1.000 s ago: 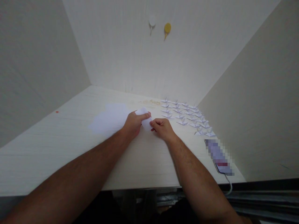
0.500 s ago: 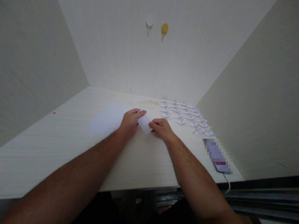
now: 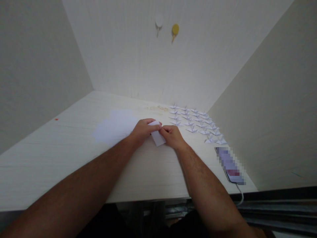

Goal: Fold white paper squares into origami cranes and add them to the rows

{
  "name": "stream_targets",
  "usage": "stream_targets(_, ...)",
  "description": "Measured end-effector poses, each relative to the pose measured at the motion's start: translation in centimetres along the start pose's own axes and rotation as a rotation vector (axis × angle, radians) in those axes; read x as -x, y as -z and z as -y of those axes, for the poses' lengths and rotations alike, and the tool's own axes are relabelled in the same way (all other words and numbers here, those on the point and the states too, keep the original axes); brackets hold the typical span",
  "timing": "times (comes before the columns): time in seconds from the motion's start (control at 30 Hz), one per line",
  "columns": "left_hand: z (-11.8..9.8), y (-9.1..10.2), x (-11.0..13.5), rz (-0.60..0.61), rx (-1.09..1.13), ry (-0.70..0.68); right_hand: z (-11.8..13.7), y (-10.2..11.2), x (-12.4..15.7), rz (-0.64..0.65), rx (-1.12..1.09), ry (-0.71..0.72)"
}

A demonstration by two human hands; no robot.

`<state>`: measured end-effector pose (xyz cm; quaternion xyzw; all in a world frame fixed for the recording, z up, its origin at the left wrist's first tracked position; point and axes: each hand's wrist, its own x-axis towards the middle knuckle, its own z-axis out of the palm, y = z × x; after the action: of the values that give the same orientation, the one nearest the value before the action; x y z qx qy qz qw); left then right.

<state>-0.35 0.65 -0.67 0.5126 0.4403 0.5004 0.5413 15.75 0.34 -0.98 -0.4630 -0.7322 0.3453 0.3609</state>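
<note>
Between my two hands is a small white piece of folded paper (image 3: 158, 138), held above the middle of the table. My left hand (image 3: 145, 129) grips its upper left part, with the thumb lying across the front. Thumb and fingers of my right hand (image 3: 171, 135) pinch its right edge, close to the left thumb tip. The paper's lower end hangs free and tilts a little to the right. Part of it is covered by my fingers. Left of my left hand, loose white paper sheets (image 3: 114, 124) lie on the table.
Several folded white paper cranes (image 3: 190, 125) stand in rows at the back right of the table (image 3: 146, 178). A phone (image 3: 229, 165) with a white cable (image 3: 240, 195) lies near the right wall. Two hooks, one white (image 3: 158, 21) and one yellow (image 3: 175, 29), are on the back wall.
My left hand has moved right, bringing its thumb close to the right fingers. The paper now looks narrower and more upright. My right hand stays almost in place.
</note>
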Motion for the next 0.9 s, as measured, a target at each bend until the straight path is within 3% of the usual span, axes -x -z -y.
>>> stream_targets(0.43,-0.4,0.2,0.0,-0.227,-0.094,0.002,0.1,0.2,-0.3,0.063,0.244,-0.022)
stream_targets(0.6,0.2,0.7,-0.6,-0.209,-0.122,-0.015,0.4,0.7,-0.3,0.078,0.27,-0.008)
stream_targets(0.9,0.0,0.7,-0.8,-0.289,-0.035,-0.059,0.7,1.1,0.2,0.14,0.017,-0.08)
